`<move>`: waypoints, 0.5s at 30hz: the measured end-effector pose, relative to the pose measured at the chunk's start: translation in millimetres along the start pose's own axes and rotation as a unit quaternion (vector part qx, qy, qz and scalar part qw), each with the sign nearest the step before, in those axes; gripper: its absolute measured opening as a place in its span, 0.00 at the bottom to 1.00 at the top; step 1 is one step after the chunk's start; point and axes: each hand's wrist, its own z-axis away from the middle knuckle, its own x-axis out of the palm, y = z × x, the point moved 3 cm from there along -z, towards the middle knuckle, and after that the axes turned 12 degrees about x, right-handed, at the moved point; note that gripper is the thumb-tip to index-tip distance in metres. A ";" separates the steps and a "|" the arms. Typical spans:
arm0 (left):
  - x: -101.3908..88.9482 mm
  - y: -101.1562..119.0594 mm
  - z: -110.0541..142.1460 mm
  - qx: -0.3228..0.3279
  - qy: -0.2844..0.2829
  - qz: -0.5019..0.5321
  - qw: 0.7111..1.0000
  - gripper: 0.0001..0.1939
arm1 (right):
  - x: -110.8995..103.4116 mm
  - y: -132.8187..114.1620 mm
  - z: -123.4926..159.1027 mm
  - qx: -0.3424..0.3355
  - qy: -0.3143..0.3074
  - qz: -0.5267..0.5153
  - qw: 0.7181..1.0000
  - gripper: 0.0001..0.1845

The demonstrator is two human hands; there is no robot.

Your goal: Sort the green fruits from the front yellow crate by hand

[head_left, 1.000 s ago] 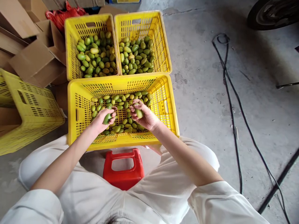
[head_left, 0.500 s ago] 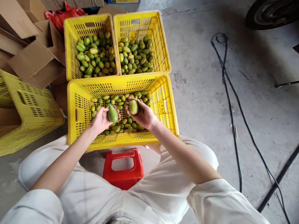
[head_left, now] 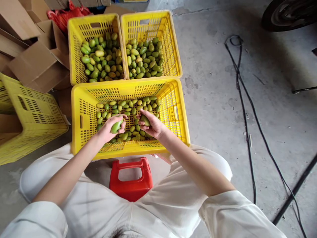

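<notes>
Both hands are over the near yellow crate (head_left: 131, 153), where several small green mangoes (head_left: 137, 134) lie spread on the slatted bottom. On the left, my left hand (head_left: 107, 131) has its fingers curled round a green mango (head_left: 116, 127), whose smooth side shows. My right hand (head_left: 155, 127) is closed round another mango (head_left: 145, 121), partly covered by the thumb and fingers. A short gap separates the two hands. Behind the near crate stand a left back crate (head_left: 94, 19) and a right back crate (head_left: 146, 16), each with a heap of green and yellowish mangoes.
A red plastic stool (head_left: 131, 190) sits between my knees. To the left are another yellow crate (head_left: 42, 112), opened cardboard boxes (head_left: 34, 66) and a red bag (head_left: 66, 16). On the right floor lie a black cable (head_left: 252, 109) and a wheel (head_left: 284, 16).
Both hands have turned and their fingers have closed further round the mangoes, hiding more of each. The mango in the left hand has tilted. The crates have stayed in place.
</notes>
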 end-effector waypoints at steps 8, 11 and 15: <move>-5.7 -2.3 -2.9 -0.059 0.035 0.043 0.997 0.19 | -8.4 1.7 -5.8 0.035 -0.032 -0.039 0.998 0.23; -7.0 -1.5 -3.5 -0.065 0.099 0.071 0.990 0.14 | -5.9 -4.6 -4.1 -0.024 -0.051 -0.037 0.998 0.18; -8.2 -0.3 -3.7 -0.020 0.149 0.063 0.987 0.05 | 1.1 -9.0 2.3 -0.052 -0.065 -0.015 0.996 0.13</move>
